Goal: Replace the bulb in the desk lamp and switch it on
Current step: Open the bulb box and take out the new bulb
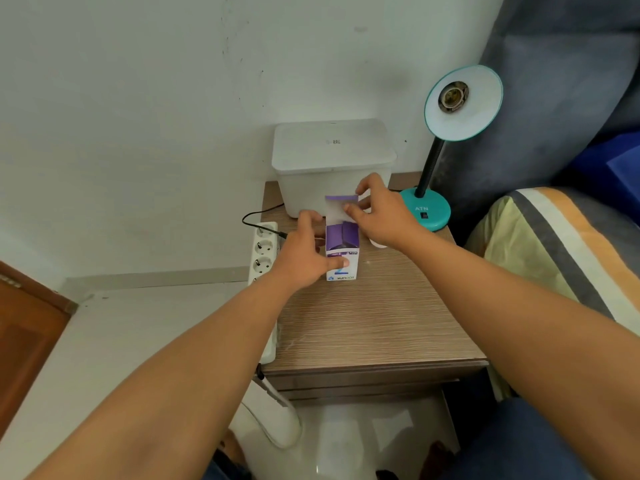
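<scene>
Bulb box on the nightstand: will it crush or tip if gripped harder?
Probably crushes easily: the bulb box looks like thin card, its top flap open. Likely light and tippy, standing tall on a narrow base. The left hand steadies it while the right hand works the flap.

On the wooden bedside table [367, 327], the left hand [304, 254] grips a purple-and-white bulb box [342, 244] lying flat, thumb on its printed face. The right hand [379, 216] pinches the opened top flap at the box's 12 o'clock end. At 2 o'clock stands the teal desk lamp [446, 133], socket bare. A white lidded bin [332, 161] sits at 12, a power strip [265, 251] at 9.
</scene>
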